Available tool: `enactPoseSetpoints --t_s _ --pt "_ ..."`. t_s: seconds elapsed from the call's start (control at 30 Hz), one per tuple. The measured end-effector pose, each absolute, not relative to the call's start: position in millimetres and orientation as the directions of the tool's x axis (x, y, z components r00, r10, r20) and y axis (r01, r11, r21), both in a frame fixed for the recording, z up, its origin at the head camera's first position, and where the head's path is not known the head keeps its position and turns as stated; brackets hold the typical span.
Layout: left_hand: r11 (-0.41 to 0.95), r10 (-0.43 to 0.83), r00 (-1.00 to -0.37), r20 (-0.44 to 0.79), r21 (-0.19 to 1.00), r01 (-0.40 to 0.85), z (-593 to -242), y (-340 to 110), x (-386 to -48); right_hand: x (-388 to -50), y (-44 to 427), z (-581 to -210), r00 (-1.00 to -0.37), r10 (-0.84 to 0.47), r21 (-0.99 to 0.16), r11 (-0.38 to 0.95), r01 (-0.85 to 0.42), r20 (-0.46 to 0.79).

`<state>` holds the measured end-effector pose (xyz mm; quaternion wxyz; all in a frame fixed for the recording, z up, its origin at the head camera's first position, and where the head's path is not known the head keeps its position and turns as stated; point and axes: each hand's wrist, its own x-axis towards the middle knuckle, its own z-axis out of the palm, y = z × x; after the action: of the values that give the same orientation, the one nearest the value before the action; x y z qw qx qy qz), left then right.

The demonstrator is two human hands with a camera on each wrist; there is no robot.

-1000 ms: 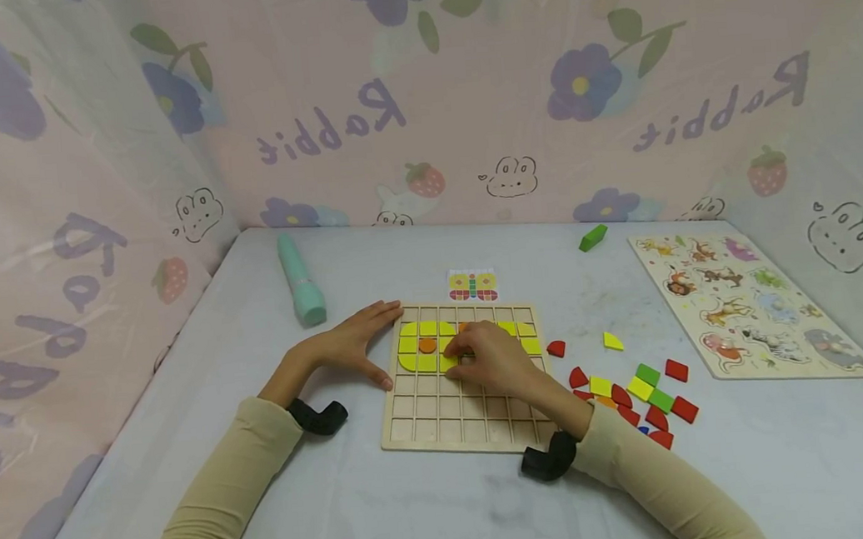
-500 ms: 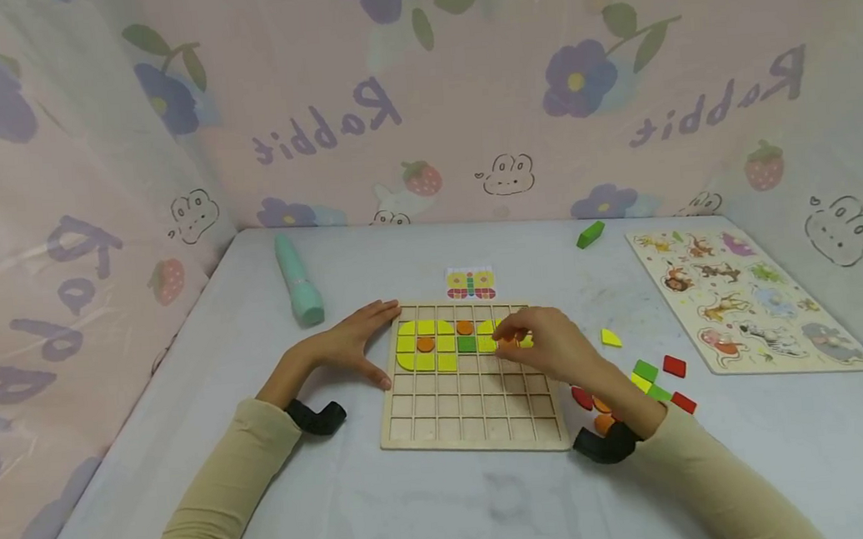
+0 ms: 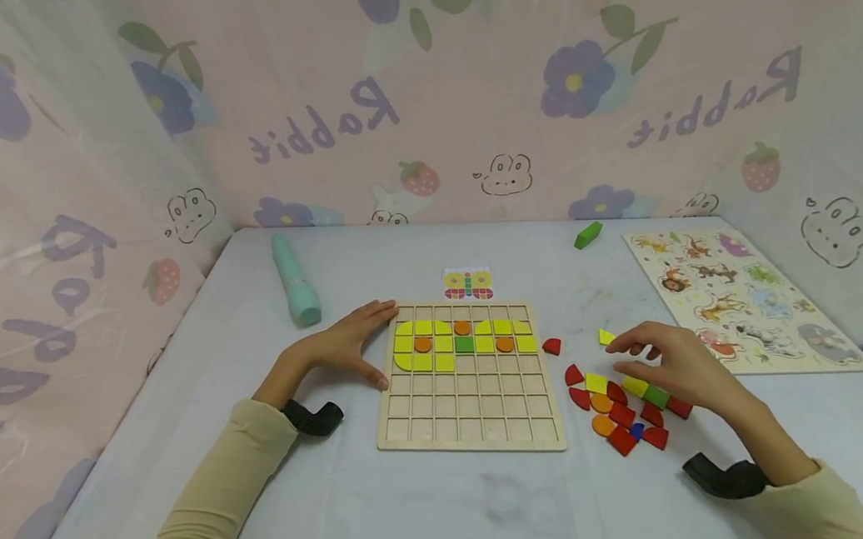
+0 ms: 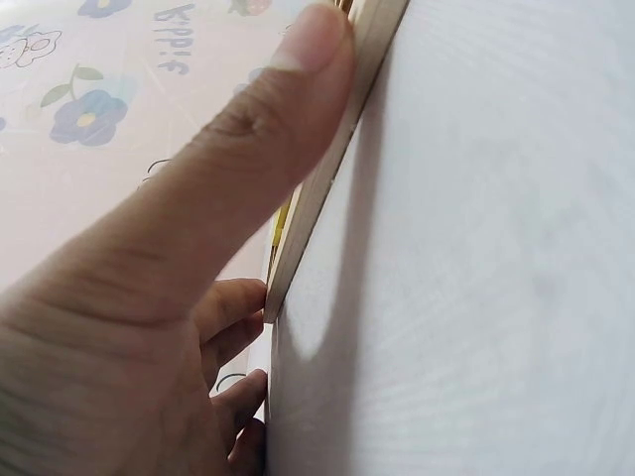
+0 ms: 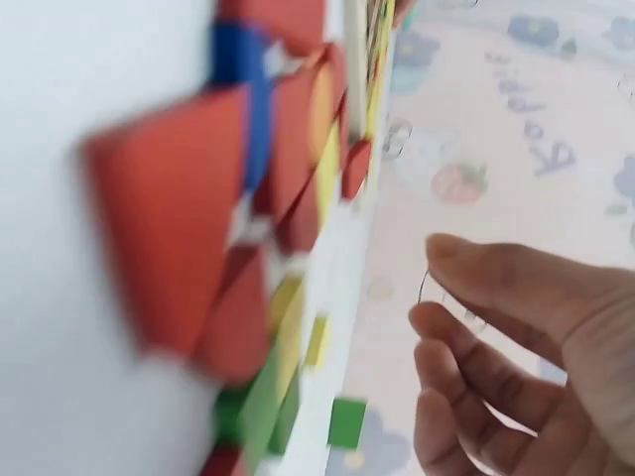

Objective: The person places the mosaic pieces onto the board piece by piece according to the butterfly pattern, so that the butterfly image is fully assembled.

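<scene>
A wooden grid board (image 3: 472, 421) holds yellow pieces, several orange discs and a green square (image 3: 464, 345) in its upper rows. My left hand (image 3: 339, 343) rests on the board's left edge, thumb and fingers spread; the left wrist view shows the thumb (image 4: 238, 149) against the rim. Over the loose pieces right of the board hangs my right hand (image 3: 679, 365), fingers bent and parted from the thumb, holding nothing. Just beyond its fingertips lies a yellow piece (image 3: 605, 337), partly covered. In the right wrist view the hand (image 5: 516, 357) is beside red pieces (image 5: 179, 218).
A small butterfly pattern card (image 3: 468, 284) lies behind the board. At the back left is a mint-green cylindrical object (image 3: 297, 283). A green block (image 3: 588, 234) stands at the back right, near an animal puzzle board (image 3: 750, 306). Red, orange, green and blue pieces lie right of the grid.
My right hand has moved right, from the board to the loose pieces. An orange disc now shows in the right-hand yellow group. The left hand keeps its place.
</scene>
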<state>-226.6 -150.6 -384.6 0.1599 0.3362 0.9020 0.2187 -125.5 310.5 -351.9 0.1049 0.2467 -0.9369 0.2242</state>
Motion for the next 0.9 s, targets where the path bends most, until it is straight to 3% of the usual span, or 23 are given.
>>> enactPoseSetpoints --t_s 0.4,0.9 --pt "0.674 0.681 -0.72 -0.137 0.501 0.543 -384.7 -149.5 -226.8 -122.2 345.5 -359.0 -0.929 -0.352 -0.357 0.858 -0.37 0.116" --pt "0.672 0.681 -0.72 -0.13 0.503 0.544 -385.4 -151.2 -226.6 -125.1 348.3 -363.6 -0.926 -0.361 -0.398 0.838 -0.372 0.106"
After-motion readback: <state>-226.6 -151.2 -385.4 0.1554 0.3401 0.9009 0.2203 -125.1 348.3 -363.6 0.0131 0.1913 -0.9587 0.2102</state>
